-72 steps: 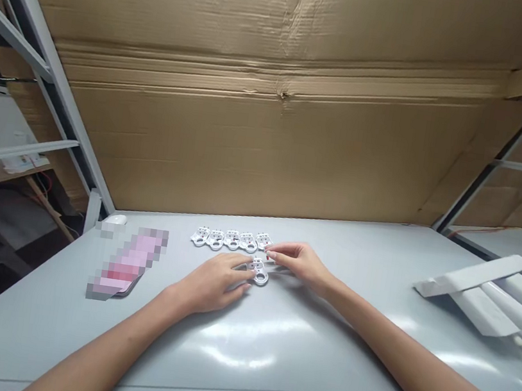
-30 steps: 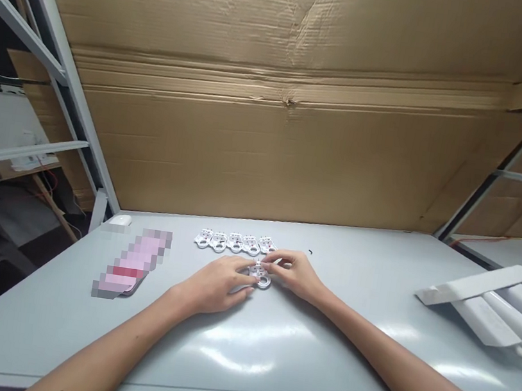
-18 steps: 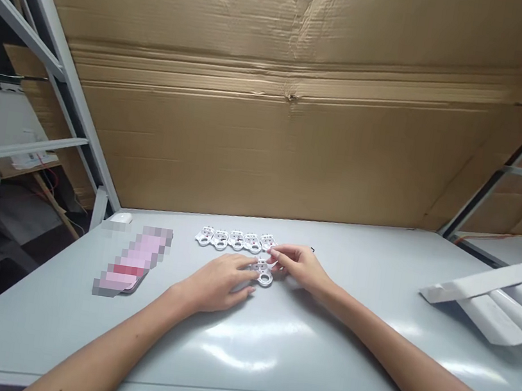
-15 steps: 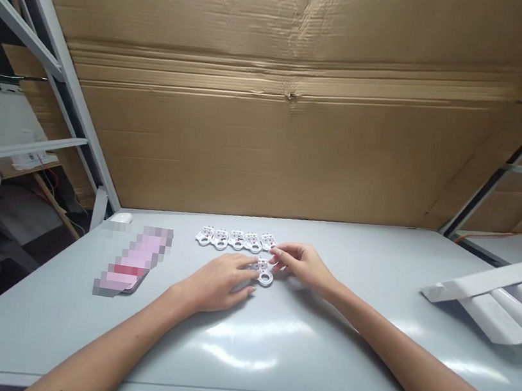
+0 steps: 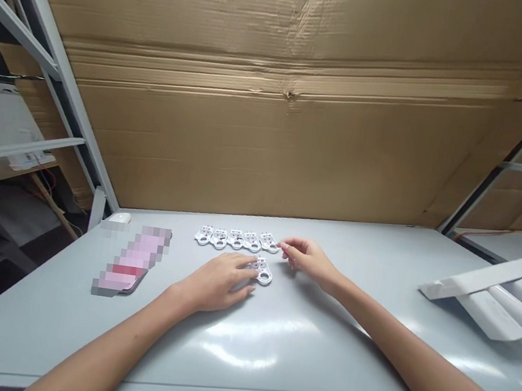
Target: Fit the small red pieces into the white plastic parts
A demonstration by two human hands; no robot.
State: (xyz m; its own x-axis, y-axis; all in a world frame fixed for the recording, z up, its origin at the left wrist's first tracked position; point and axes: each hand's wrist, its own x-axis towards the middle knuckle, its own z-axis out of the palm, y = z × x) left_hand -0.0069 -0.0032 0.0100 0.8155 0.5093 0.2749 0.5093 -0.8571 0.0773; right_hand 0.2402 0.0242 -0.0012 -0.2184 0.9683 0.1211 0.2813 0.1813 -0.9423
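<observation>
My left hand (image 5: pixel 224 281) lies on the table with its fingers reaching over the left side of a small white plastic part (image 5: pixel 264 277) that has a round ring at its near end. The fingertips hold this part against the surface and hide some of it. Just to the right, my right hand (image 5: pixel 307 261) is raised a little, thumb and index finger pinched together. Whatever may be between those fingertips is too small to make out. Behind both hands runs a row of several similar white parts (image 5: pixel 236 239), with small dark and reddish spots on them.
A pink phone-like object (image 5: pixel 137 262), blurred out, lies on the left of the grey table (image 5: pixel 316 358). A small white object (image 5: pixel 119 218) is at the back left corner. White long-bodied items (image 5: pixel 494 296) rest at the right. Cardboard (image 5: pixel 266 157) walls off the back.
My right hand has drawn away to the right from the white part, uncovering the end of the row. My left hand stays in place on the part.
</observation>
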